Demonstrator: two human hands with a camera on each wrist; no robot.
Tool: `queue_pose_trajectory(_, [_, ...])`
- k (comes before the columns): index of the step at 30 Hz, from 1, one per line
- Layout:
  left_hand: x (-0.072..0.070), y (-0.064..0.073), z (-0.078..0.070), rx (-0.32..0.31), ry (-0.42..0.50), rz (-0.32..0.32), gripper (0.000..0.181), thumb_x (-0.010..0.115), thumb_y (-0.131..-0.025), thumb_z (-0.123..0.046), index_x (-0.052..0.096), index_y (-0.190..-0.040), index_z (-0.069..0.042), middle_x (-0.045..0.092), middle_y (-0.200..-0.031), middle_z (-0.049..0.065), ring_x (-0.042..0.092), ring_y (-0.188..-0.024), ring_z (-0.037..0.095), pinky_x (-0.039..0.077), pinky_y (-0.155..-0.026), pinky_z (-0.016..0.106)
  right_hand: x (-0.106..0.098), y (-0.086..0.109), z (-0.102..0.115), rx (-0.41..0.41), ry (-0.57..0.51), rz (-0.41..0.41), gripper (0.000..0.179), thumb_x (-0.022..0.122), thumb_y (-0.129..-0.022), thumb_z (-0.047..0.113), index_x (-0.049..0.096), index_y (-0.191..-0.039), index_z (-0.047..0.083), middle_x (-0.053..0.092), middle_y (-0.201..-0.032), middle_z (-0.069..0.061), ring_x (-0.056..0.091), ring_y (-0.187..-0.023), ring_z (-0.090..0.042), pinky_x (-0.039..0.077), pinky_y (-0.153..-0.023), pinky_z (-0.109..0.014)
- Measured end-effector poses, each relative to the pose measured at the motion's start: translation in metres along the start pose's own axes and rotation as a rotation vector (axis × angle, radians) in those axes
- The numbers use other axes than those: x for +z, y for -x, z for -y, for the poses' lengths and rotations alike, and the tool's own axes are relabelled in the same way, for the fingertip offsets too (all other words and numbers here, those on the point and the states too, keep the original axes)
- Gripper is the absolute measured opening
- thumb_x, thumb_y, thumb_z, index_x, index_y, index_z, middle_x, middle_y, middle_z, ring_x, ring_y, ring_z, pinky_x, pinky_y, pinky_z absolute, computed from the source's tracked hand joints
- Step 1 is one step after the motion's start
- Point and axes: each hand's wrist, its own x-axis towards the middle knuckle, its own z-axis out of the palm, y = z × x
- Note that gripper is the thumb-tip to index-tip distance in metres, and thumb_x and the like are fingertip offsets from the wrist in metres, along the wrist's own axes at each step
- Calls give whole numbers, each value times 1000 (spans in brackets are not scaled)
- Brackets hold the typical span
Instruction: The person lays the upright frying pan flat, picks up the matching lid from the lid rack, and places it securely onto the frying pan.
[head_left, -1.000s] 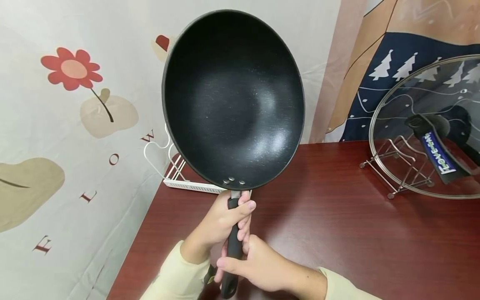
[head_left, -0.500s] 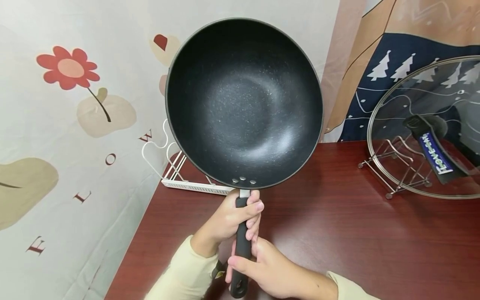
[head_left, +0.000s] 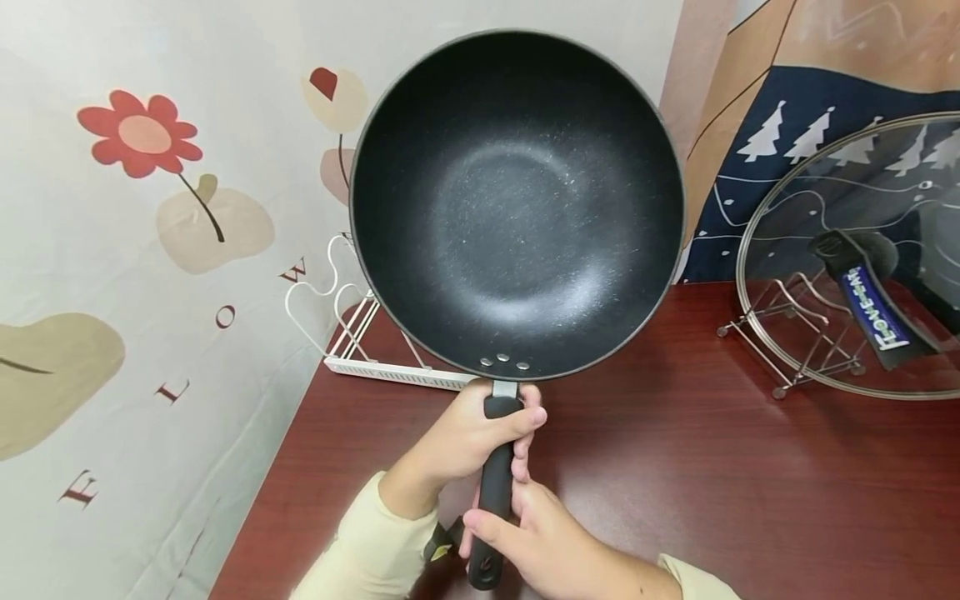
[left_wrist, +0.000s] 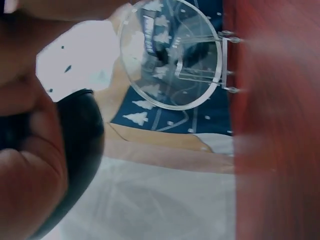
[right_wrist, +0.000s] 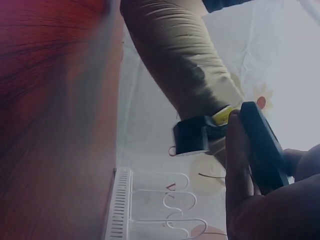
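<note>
A deep black wok [head_left: 517, 217] with a long handle is held up in the head view, its dark inside facing me and three rivets near the handle. My left hand [head_left: 480, 429] grips the upper handle just below the metal neck, thumb across the front. Lower down, my right hand [head_left: 540, 533] holds the handle near its end, with the thumb laid over it. The left wrist view shows curled left fingers [left_wrist: 35, 160] in front of the wok's dark side [left_wrist: 82, 140]. In the right wrist view the black handle [right_wrist: 262, 147] lies between right thumb and fingers.
Behind the wok, a white wire rack [head_left: 397, 372] stands on the red-brown table [head_left: 675, 483], partly hidden. At the right, a glass lid [head_left: 825, 333] with a black handle leans upright in a metal rack [head_left: 780, 392]. A printed cloth [head_left: 187, 375] hangs behind.
The wok has shifted to the right and turned to face me more squarely, so its rim looks wider and rounder. Both hands have moved right with the handle, keeping their grip.
</note>
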Motion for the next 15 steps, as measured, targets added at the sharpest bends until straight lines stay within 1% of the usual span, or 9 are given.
queue_pose_trajectory(3, [4,-2,-6,-38,-62,-13,18,60,-100,-16,58,-104,1,57,-63,3,62,-49,10,56,-54,28,0,3,2,-2,32,-30,18,53,-103,13,67,-96,4,74,-82,-9,65,-85,0,54,-79,-23])
queue_pose_trajectory(5, [7,-3,-9,-65,-88,-29,21,60,-100,-20,60,-108,0,59,-65,3,62,-49,11,56,-54,28,0,5,3,2,37,-47,18,54,-103,13,67,-96,4,75,-81,-9,64,-85,0,54,-79,-23])
queue_pose_trajectory(10, [14,-7,-10,-88,-105,-63,26,58,-102,-25,62,-107,1,57,-63,4,59,-46,12,57,-53,34,-1,8,4,9,41,-65,20,54,-103,13,68,-93,3,74,-79,-9,64,-85,0,54,-78,-24])
queue_pose_trajectory(13, [15,-9,-7,-90,-94,-64,27,57,-103,-25,61,-105,2,55,-62,5,58,-45,13,58,-52,40,-2,10,4,9,36,-66,20,54,-102,12,68,-92,3,74,-79,-10,65,-84,0,54,-78,-24])
queue_pose_trajectory(15, [16,-9,-5,-84,-93,-57,27,56,-103,-25,60,-104,2,55,-62,5,58,-45,13,58,-52,41,-4,12,4,3,25,-60,19,54,-102,11,67,-92,3,74,-79,-11,65,-83,-1,54,-78,-24])
